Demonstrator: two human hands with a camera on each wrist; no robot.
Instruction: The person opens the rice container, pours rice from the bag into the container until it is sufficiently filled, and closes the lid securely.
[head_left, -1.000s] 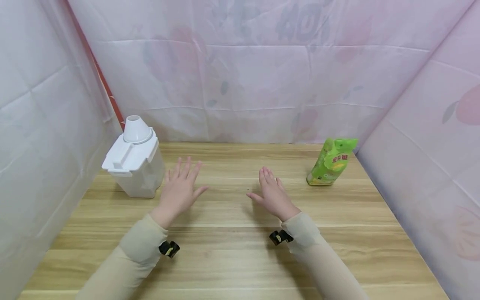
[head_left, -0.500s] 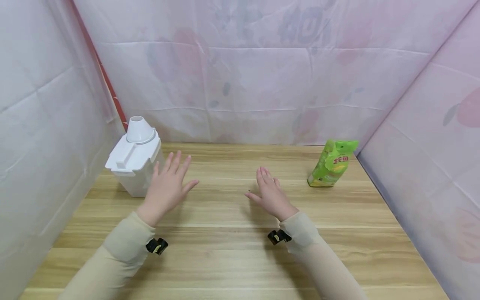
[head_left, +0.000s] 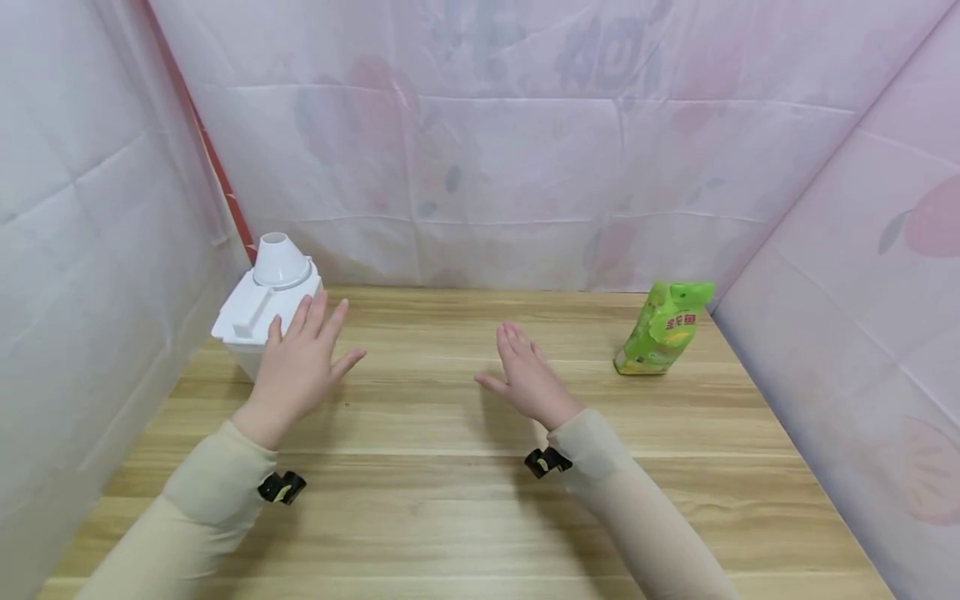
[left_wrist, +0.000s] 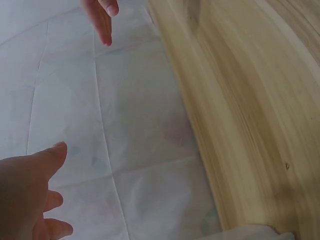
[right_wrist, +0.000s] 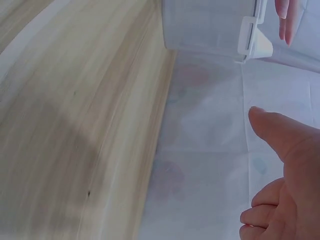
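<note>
At the left of the head view stands a white lidded container (head_left: 247, 342), with a white cone-shaped cap (head_left: 279, 262) on its lid. My left hand (head_left: 295, 362) is in front of its right side, fingers spread and holding nothing; whether it touches the container I cannot tell. My right hand (head_left: 528, 375) is over the middle of the table, fingers straight and thumb out, with nothing in it. To the right of that hand a green printed bag (head_left: 663, 329) stands upright, apart from it. In the right wrist view the container (right_wrist: 210, 25) appears at the top.
A wood-grain table (head_left: 435, 517) fills the lower view. Pale printed cloth (head_left: 510, 158) hangs behind it and along both sides. A red strip (head_left: 210, 158) runs down at the back left corner. Each sleeve carries a small black device (head_left: 282, 487) at the wrist.
My left hand has moved left, over toward the container, and now covers part of it. The right hand has shifted slightly left. The container and the green bag stay in place.
</note>
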